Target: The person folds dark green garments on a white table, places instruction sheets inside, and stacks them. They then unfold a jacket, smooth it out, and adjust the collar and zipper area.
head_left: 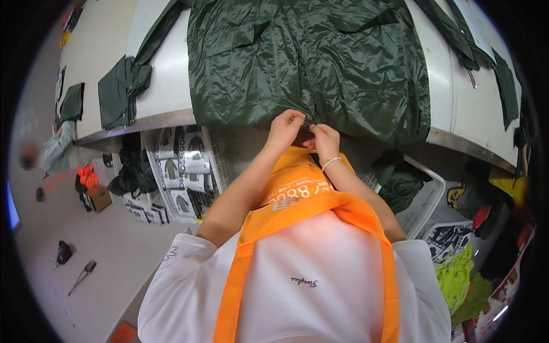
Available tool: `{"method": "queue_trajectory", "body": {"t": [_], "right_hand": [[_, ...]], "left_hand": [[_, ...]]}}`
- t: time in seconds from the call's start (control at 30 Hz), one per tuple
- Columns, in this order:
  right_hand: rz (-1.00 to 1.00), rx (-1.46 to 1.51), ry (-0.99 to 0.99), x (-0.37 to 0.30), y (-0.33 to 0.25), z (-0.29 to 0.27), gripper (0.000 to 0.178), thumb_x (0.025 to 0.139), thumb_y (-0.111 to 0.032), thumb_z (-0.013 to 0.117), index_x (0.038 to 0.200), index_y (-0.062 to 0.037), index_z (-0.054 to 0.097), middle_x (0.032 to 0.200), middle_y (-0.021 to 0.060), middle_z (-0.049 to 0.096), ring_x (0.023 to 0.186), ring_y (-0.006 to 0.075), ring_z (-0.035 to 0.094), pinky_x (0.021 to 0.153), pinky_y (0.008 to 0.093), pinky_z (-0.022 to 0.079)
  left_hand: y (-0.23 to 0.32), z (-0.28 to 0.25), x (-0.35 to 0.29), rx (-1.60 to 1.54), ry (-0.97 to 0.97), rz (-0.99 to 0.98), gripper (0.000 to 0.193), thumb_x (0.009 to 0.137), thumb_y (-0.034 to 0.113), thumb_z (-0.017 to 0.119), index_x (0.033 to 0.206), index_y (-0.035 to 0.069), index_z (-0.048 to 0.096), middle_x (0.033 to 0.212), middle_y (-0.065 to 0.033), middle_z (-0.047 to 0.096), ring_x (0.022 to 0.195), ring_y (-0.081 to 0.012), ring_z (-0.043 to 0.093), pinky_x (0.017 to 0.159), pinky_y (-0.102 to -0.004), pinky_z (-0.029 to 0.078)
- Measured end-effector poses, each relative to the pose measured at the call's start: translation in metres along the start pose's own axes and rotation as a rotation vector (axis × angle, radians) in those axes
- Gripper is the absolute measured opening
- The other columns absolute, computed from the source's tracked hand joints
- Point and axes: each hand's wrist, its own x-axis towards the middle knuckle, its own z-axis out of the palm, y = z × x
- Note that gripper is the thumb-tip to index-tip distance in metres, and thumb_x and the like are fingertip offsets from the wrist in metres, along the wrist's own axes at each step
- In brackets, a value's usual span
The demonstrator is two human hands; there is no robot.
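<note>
A shiny dark green jacket with flap pockets lies spread on the white table, its lower hem hanging over the front edge. Where the jacket's front opening meets that hem, my left hand is closed, thumb and fingertips pinched on the fabric's edge. Just beside it my right hand, with a pale bracelet at the wrist, pinches the same spot from the other side. The fingertips nearly touch. Whether a zipper end sits between them is too small to make out.
Folded dark green garments lie to the left, others at the far right. Below the table stand a white crate of packaged items and another basket with dark fabric. Another person's sleeve shows at far left.
</note>
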Motion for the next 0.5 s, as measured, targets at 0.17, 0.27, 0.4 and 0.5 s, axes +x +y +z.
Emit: {"method": "queue_trajectory", "body": {"t": [0.17, 0.27, 0.4, 0.5], "right_hand": [[0.028, -0.081, -0.149, -0.002, -0.004, -0.022, 0.020, 0.084, -0.016, 0.055, 0.070, -0.0022, 0.058, 0.057, 0.0058, 0.057, 0.042, 0.0149, 0.056, 0.038, 0.0270, 0.040], [-0.366, -0.984, 0.183, -0.004, 0.000, -0.025, 0.024, 0.082, -0.025, 0.064, 0.076, -0.0028, 0.057, 0.056, 0.0099, 0.055, 0.051, 0.0282, 0.056, 0.051, 0.0366, 0.046], [-0.690, -0.935, 0.456, -0.029, -0.035, -0.013, 0.022, 0.076, -0.020, 0.070, 0.090, -0.0066, 0.061, 0.075, 0.0092, 0.060, 0.074, 0.0304, 0.059, 0.063, 0.0382, 0.048], [-0.820, -0.947, 0.359, 0.002, -0.022, -0.019, 0.013, 0.077, -0.015, 0.068, 0.083, -0.0054, 0.062, 0.079, 0.0088, 0.060, 0.076, 0.0274, 0.060, 0.066, 0.0375, 0.049]], "left_hand": [[0.029, -0.002, 0.005, 0.516, 0.066, 0.033, 0.040, 0.072, 0.041, 0.071, 0.073, 0.001, 0.064, 0.064, -0.0110, 0.064, 0.061, -0.0251, 0.063, 0.058, -0.0342, 0.049], [0.034, -0.003, 0.013, 0.721, 0.054, 0.072, 0.045, 0.068, 0.048, 0.073, 0.066, 0.003, 0.065, 0.063, -0.0133, 0.063, 0.063, -0.0310, 0.063, 0.058, -0.0382, 0.050], [0.035, -0.001, 0.017, 0.782, 0.038, 0.116, 0.040, 0.068, 0.044, 0.075, 0.065, 0.005, 0.066, 0.065, -0.0123, 0.065, 0.065, -0.0307, 0.064, 0.059, -0.0383, 0.051], [0.036, 0.002, 0.020, 0.728, 0.032, 0.125, 0.036, 0.070, 0.039, 0.075, 0.066, 0.004, 0.066, 0.067, -0.0128, 0.065, 0.065, -0.0318, 0.064, 0.059, -0.0384, 0.051]]}}
